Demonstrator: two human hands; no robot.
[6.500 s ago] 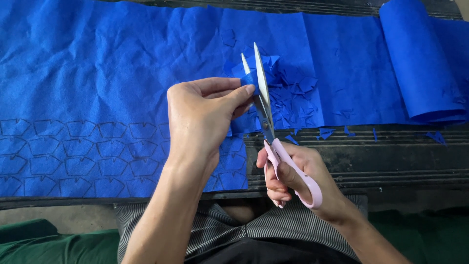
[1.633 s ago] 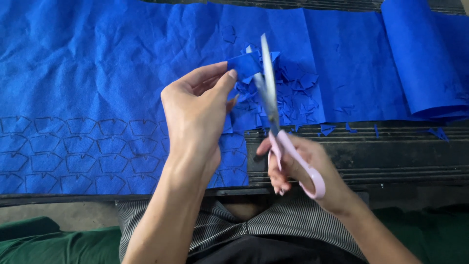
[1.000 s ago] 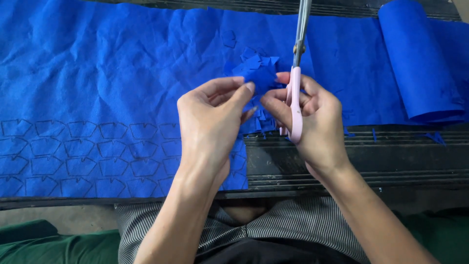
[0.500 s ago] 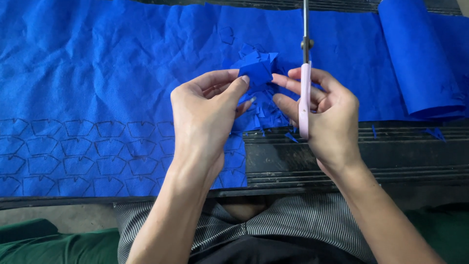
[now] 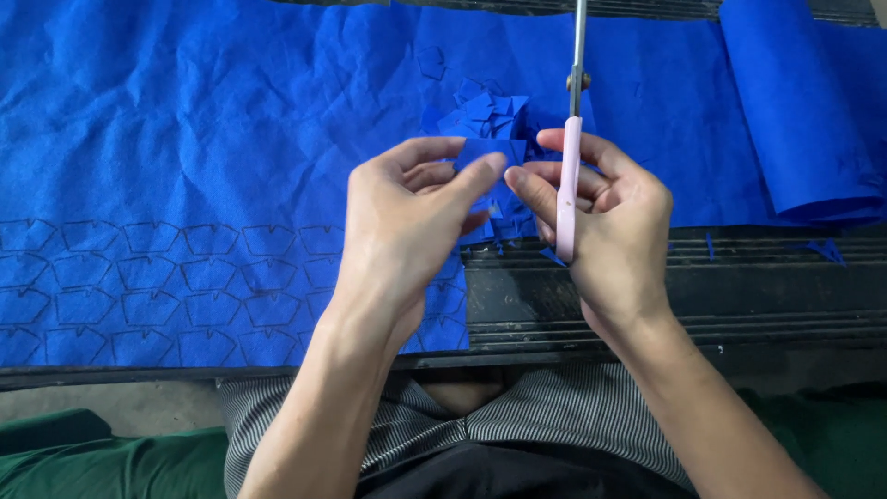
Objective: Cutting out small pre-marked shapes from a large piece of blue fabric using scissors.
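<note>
My left hand (image 5: 407, 222) pinches a small cut-out piece of blue fabric (image 5: 490, 152) between thumb and fingers, above the table's front edge. My right hand (image 5: 614, 222) grips pink-handled scissors (image 5: 570, 176), blades closed and pointing straight away from me; its fingertips also touch the blue piece. Behind the hands lies a heap of cut blue pieces (image 5: 485, 111) on a wide blue fabric sheet (image 5: 185, 139).
The sheet carries rows of drawn outlines (image 5: 157, 286) at the lower left. A roll of the same blue fabric (image 5: 795, 111) lies at the right. A dark ribbed table edge (image 5: 702, 286) holds a few blue scraps. My lap in striped cloth is below.
The scissors went from cutting the piece to standing upright with blades closed. Both hands have come together on the small blue piece, and the pile of cut pieces now shows behind them.
</note>
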